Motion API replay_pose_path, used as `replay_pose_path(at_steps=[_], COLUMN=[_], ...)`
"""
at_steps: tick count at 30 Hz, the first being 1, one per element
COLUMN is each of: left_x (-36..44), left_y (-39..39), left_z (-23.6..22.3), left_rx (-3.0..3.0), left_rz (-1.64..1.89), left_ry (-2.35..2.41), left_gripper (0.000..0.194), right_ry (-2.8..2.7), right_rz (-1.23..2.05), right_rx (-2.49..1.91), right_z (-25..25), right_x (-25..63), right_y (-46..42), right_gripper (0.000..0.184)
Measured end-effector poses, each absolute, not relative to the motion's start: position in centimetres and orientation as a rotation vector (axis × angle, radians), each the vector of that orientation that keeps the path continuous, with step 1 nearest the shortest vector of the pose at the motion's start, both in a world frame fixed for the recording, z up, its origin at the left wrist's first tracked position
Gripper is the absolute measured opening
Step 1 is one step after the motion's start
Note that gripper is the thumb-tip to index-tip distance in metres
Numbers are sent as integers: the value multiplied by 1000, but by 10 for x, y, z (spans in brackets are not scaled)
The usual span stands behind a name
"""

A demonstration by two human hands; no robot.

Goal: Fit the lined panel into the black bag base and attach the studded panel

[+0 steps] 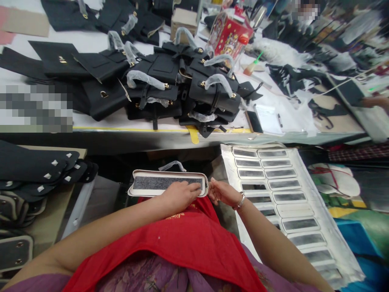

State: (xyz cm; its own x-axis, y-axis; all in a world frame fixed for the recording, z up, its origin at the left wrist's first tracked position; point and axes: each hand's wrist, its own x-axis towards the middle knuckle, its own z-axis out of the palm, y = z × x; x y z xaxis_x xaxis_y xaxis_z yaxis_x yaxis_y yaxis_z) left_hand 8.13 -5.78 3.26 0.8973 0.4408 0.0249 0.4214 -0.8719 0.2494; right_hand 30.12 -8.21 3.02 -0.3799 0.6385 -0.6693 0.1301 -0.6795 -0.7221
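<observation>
Against the red apron [182,237] lies a long pale-edged panel [162,183] with a dark grey strip, the left hand [184,194] resting on its right part with fingers extended, while the right hand [224,193], fingers bent, is at its right end, and whether it pinches anything I cannot tell. Rightward, a white board [314,198] carries rows of similar rounded pieces [290,196]; farther off, black bags [164,69] with wrapped handles crowd the counter [117,121]
</observation>
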Motion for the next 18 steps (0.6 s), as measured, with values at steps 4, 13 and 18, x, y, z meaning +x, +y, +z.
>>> replay_pose_path(at_steps=[4, 13, 18], left_x=[81, 80, 82], left_y=[-57, -53, -53], left_z=[34, 30, 33], left_rx=[2813, 2818, 2816], left_rz=[140, 132, 138], left_ry=[650, 622, 612], left_gripper=[25, 26, 25], right_ry=[-954, -1202, -1406], right_rz=[2108, 2090, 1990], right_rx=[-1344, -1640, -2008], right_z=[19, 30, 45], right_x=[302, 299, 289], right_y=[-85, -66, -55], right_gripper=[44, 48, 45])
